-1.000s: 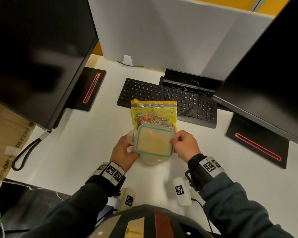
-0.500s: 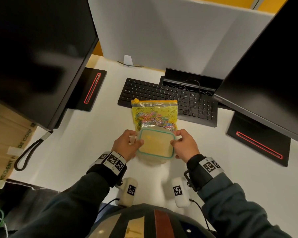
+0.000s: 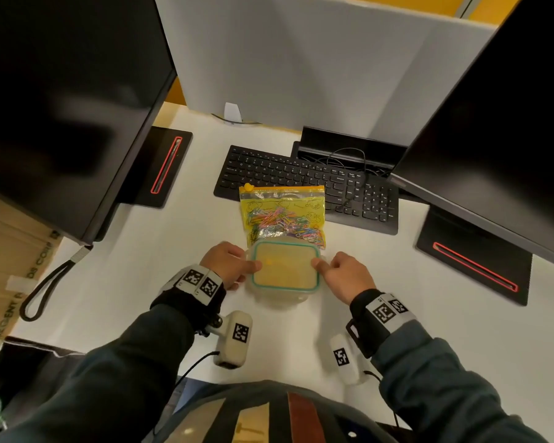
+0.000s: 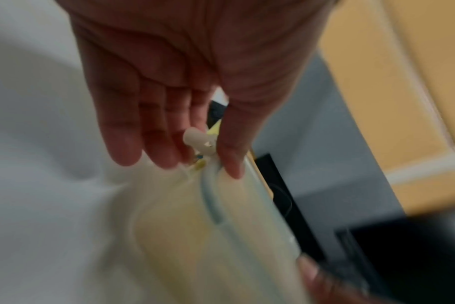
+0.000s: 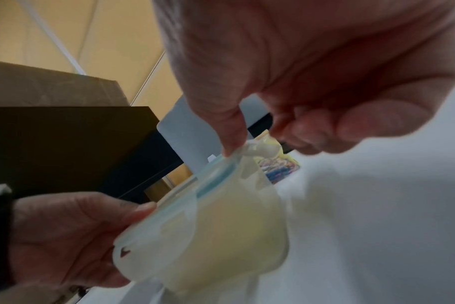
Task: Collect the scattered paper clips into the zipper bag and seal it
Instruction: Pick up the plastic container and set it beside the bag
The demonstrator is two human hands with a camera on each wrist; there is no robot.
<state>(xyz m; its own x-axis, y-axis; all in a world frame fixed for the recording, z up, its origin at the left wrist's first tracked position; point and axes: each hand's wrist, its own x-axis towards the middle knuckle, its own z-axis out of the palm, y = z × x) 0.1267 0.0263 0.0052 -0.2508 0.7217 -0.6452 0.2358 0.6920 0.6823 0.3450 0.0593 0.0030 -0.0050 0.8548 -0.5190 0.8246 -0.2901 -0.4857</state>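
Note:
A yellow zipper bag (image 3: pixel 282 212) full of coloured paper clips lies flat on the white desk (image 3: pixel 141 282), just before the keyboard; its zip strip looks closed, with the slider at the left end. In front of it both hands hold a translucent lidded tub (image 3: pixel 283 266) with a teal seal. My left hand (image 3: pixel 227 262) grips its left side, thumb on the lid, fingers by the side latch (image 4: pixel 199 140). My right hand (image 3: pixel 343 276) pinches the right latch tab (image 5: pixel 257 148), thumb at the lid's edge. The tub (image 5: pixel 221 236) hides the bag's near edge. No loose clips show.
A black keyboard (image 3: pixel 304 183) with a trailing cable lies behind the bag. Dark monitors overhang both sides, with their black bases at left (image 3: pixel 163 167) and right (image 3: pixel 474 266). A grey divider (image 3: pixel 301 59) closes the back. A cardboard box (image 3: pixel 10 266) stands off the left edge.
The tub has come down and nearer to me, from tilted to level. Both hands have shifted to its sides, and the thumbs now rest on the lid.

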